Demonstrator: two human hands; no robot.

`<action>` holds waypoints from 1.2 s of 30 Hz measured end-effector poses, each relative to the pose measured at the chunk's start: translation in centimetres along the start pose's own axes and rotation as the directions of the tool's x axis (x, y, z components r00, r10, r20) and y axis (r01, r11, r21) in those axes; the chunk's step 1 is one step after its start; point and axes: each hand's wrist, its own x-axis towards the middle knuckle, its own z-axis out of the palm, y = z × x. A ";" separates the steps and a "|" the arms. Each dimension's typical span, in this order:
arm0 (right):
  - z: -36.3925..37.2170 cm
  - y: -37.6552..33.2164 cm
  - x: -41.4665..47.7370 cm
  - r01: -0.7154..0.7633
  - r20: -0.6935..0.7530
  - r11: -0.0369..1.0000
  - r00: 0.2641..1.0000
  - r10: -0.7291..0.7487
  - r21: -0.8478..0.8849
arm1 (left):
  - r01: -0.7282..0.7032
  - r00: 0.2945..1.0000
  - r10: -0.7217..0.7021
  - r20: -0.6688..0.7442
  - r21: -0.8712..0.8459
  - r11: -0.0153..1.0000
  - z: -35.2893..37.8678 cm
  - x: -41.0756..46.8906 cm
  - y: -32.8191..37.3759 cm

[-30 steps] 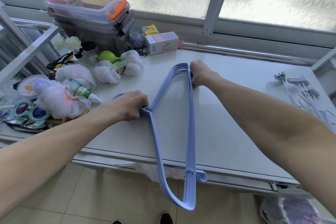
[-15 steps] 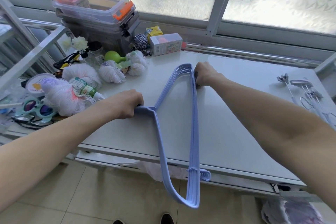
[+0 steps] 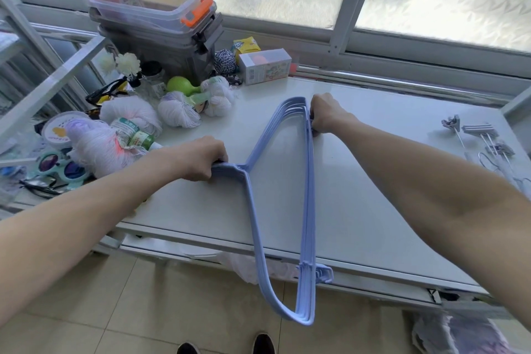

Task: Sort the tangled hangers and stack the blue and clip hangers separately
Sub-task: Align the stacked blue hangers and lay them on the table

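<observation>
A stack of several blue hangers [image 3: 309, 198] lies aligned on the white table [image 3: 373, 210], its near end jutting past the front edge over the floor. My left hand [image 3: 201, 161] is closed around the hook end of the stack. My right hand [image 3: 326, 115] grips the far corner of the same stack. A small group of metal clip hangers [image 3: 485, 144] lies apart at the table's right side, untouched.
Clutter fills the table's left side: white yarn bundles [image 3: 178, 109], a green bottle [image 3: 135, 135], toy sunglasses [image 3: 61, 167], stacked plastic bins [image 3: 158, 23], a small box [image 3: 264, 66]. A frosted window runs along the back. My shoes [image 3: 227, 346] stand on tiled floor.
Both hands keep their grip on the blue stack, which has stayed in place on the table. My head has shifted slightly, so the scene sits a little further right.
</observation>
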 end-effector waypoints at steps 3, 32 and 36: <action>0.0 -0.1 0.2 -0.003 -0.005 1.000 1.000 0.003 -0.003 | -0.038 0.996 0.042 0.081 -0.047 0.998 -0.4 -0.2 -0.5; 0.6 0.3 0.8 -0.004 0.005 1.000 1.000 0.004 0.000 | 0.018 0.999 -0.013 -0.042 0.115 0.993 -0.4 -1.5 0.0; 0.7 0.4 0.9 0.001 0.005 1.000 1.000 -0.001 -0.009 | 0.029 1.000 -0.029 0.005 0.036 0.999 -1.3 -1.8 0.5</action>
